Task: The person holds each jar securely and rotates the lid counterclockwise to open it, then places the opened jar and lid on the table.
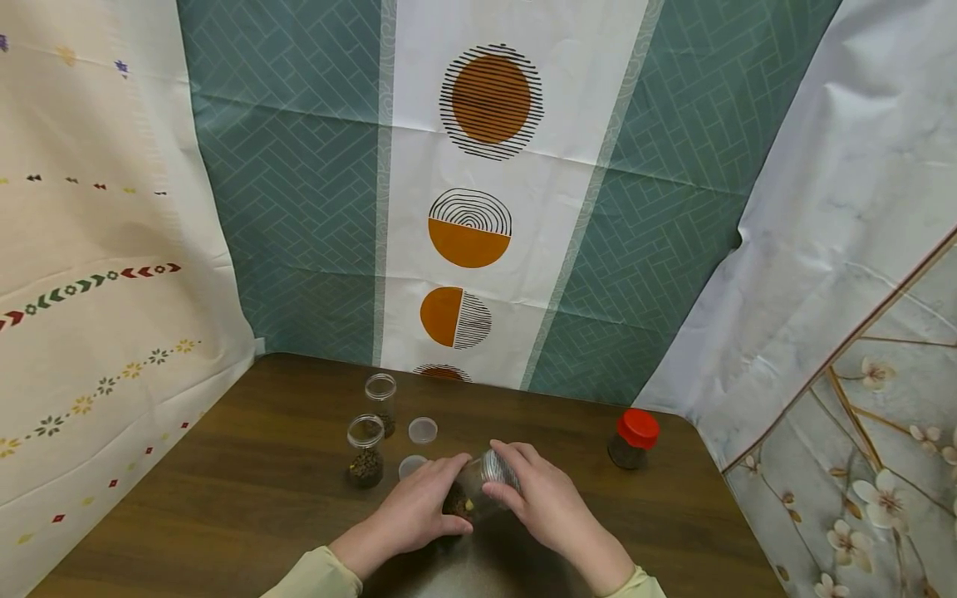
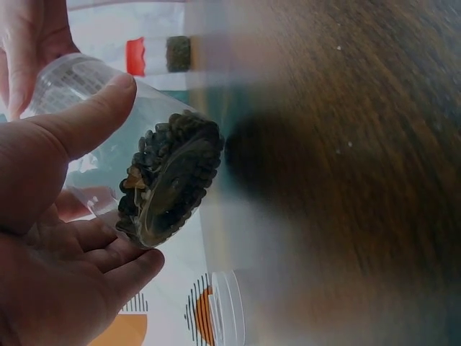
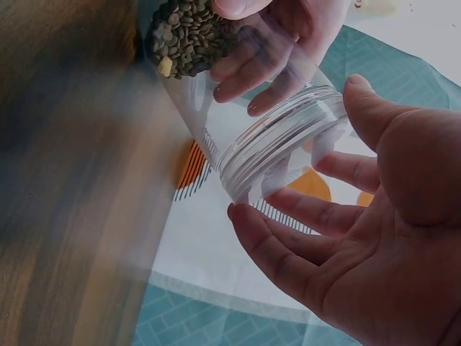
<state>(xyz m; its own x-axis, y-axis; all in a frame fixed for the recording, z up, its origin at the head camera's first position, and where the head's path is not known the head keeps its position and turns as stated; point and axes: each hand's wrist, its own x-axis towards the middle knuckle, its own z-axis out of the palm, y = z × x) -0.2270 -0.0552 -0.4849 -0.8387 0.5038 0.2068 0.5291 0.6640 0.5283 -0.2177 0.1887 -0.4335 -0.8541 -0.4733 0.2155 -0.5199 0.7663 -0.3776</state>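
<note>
Through the head camera I have one clear jar [image 1: 474,486] in both hands. The left hand [image 1: 422,505] grips the jar around its lower part: in the left wrist view the thumb lies across one side and the fingers curl under the other. The right hand [image 1: 544,496] holds the ridged top end [image 3: 284,140] between thumb and spread fingers; I can't tell from my feeds whether a lid sits on it.

So the jar lies between the two palms, tilted, its base low on the left-hand side and its top raised toward the right. Small dark pieces [image 2: 171,180] are heaped at the base, with a pale bit [image 3: 166,68] among them. The base hangs near the wooden table [image 1: 224,490], and I can't make out whether it touches.

Just beyond the left hand I see a near lid [image 1: 410,463], partly hidden by it, and a far lid [image 1: 423,430] behind that. To their left stand a front jar [image 1: 365,465] and a back jar [image 1: 383,407], both upright with dark contents. Well off to the right is a red-topped jar [image 1: 633,438]. A patterned curtain [image 1: 471,241] hangs behind the table.
</note>
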